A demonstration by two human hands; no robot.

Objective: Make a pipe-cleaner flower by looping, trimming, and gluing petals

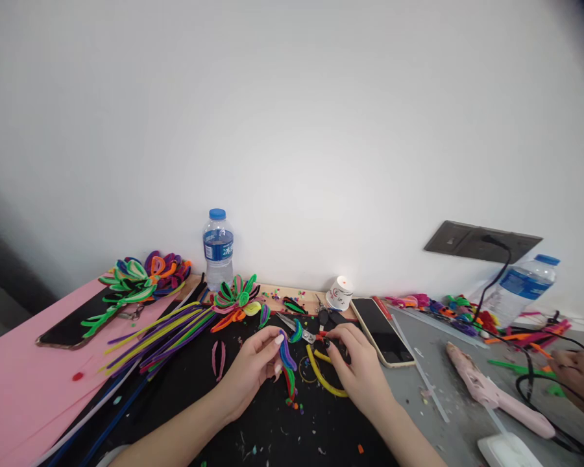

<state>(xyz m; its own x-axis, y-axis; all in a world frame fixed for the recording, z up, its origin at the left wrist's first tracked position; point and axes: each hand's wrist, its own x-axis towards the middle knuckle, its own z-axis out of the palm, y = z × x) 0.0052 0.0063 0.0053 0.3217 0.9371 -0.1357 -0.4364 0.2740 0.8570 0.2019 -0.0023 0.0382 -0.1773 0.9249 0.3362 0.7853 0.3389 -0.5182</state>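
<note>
My left hand (257, 360) is closed in a pinch on a purple and blue chenille stem piece (287, 353), bent into a narrow loop. A green and red chenille piece (289, 379) hangs or lies just below it. Opposite, my right hand (357, 363) has its fingers curled at the red handle of the scissors (309, 336), whose blades point left. Part of the handle is hidden by the fingers. A curved yellow chenille stem (321, 376) lies by the right fingertips. A pink chenille loop (219, 360) rests left of my left hand, on the black mat (185, 415).
At the left are a chenille flower (238, 298), a bundle of stems (165, 337) and a dark phone (73, 321). A water bottle (218, 253), paper cup (339, 293) and phone (383, 332) stand or lie behind. Rightward are a pink glue gun (499, 392) and another person's hand (579, 376).
</note>
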